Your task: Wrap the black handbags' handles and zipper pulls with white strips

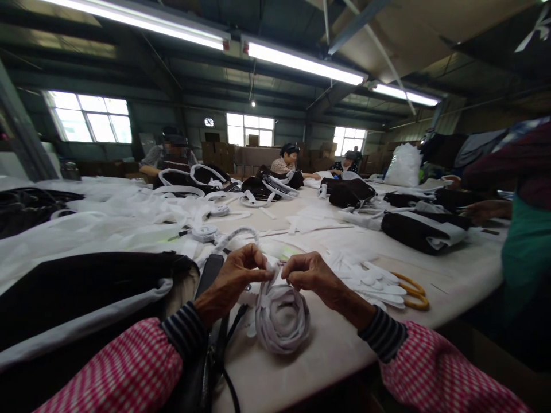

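A strap wrapped in thin white material (282, 321) lies wound into a round coil at the front of the table. My left hand (241, 275) pinches a short upright length of that wrapped strap at the top of the coil. Just right of it, my right hand (312, 278) has thumb and forefinger pinched together; what they hold, if anything, is too small to make out. Beside my left forearm a black bag (107, 287) lies with a white-wrapped handle (103, 318) across it. A black strap with a zip edge (210, 344) hangs near the table's front edge.
Scissors with orange handles (415, 291) lie right of my right hand, partly under white gloves or paper pieces (365, 281). White sheets (129, 223) cover the left side. Black bags (350, 192) stand farther back. A co-worker in a green apron (527, 252) stands at right; others sit across the table.
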The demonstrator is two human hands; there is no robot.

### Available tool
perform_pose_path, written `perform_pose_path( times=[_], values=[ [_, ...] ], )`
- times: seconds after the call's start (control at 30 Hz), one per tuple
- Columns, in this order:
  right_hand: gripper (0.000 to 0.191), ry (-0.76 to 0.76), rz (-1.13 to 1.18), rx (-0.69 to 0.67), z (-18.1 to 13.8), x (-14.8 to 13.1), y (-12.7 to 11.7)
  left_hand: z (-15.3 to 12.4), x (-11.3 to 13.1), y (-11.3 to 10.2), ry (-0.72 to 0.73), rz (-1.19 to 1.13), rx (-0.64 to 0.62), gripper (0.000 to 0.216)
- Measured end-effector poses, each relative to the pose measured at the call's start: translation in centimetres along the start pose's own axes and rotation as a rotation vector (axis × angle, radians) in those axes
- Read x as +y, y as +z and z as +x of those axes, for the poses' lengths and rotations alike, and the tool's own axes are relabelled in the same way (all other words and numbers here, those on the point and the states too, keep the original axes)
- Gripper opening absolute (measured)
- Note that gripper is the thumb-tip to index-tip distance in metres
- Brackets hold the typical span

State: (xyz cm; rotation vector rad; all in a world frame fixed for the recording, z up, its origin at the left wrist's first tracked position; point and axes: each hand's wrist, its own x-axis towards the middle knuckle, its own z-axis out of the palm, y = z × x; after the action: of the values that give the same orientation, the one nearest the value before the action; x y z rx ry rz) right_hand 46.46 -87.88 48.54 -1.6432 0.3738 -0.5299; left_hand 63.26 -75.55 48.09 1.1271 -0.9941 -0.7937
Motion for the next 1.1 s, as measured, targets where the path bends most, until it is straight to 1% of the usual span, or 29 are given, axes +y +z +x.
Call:
perform_pose_path(
  times=[0.07,0.13,0.17,0.27,0.4,0.53,0.63,0.73,0.8,0.87,0.97,1.03,1.1],
  values=[
    [0.017,0.001,-0.004,0.114,0.3,0.3,-0.1,0.0,0.2,0.0,0.037,-0.006,0.005,0.044],
    [0.019,0.023,0.027,0.173,0.7,0.7,-0.3,-0.1,0.5,0.2,0.059,0.002,-0.019,0.041],
    [0.020,0.039,0.050,0.170,0.9,0.9,-0.4,-0.2,0.6,0.3,0.065,0.007,-0.036,0.039],
    [0.022,0.080,0.138,0.098,1.5,1.1,-0.2,-0.6,1.1,0.6,0.074,0.016,-0.083,0.036],
    [0.023,0.051,0.276,0.054,1.9,0.4,0.5,-0.8,1.7,0.8,0.076,0.011,-0.117,0.037],
    [0.027,0.033,0.182,0.083,2.1,-0.4,1.0,-0.9,2.0,0.7,0.068,0.022,-0.102,0.034],
    [0.025,-0.013,0.104,0.117,2.3,-0.7,1.4,-0.9,1.8,0.5,0.011,0.037,-0.047,0.030],
    [0.024,-0.081,0.034,0.122,2.5,-0.9,2.0,-0.8,1.4,0.4,-0.085,0.051,0.000,0.037],
    [0.024,-0.126,-0.014,0.110,2.6,-1.1,2.3,-0.7,1.3,0.3,-0.134,0.070,-0.032,0.040],
    [0.022,-0.158,-0.060,0.111,2.5,-1.3,2.5,-0.6,1.5,0.1,-0.188,0.102,-0.081,0.036],
    [0.021,-0.160,-0.095,0.144,2.2,-1.3,2.5,-0.6,1.9,-0.2,-0.268,0.168,-0.116,0.030],
    [0.022,-0.161,-0.086,0.174,2.1,-1.2,2.5,-0.7,2.0,-0.3,-0.290,0.203,-0.138,0.028],
    [0.023,-0.176,-0.072,0.197,2.0,-1.1,2.4,-0.7,2.0,-0.3,-0.281,0.215,-0.154,0.026]
  ],
)
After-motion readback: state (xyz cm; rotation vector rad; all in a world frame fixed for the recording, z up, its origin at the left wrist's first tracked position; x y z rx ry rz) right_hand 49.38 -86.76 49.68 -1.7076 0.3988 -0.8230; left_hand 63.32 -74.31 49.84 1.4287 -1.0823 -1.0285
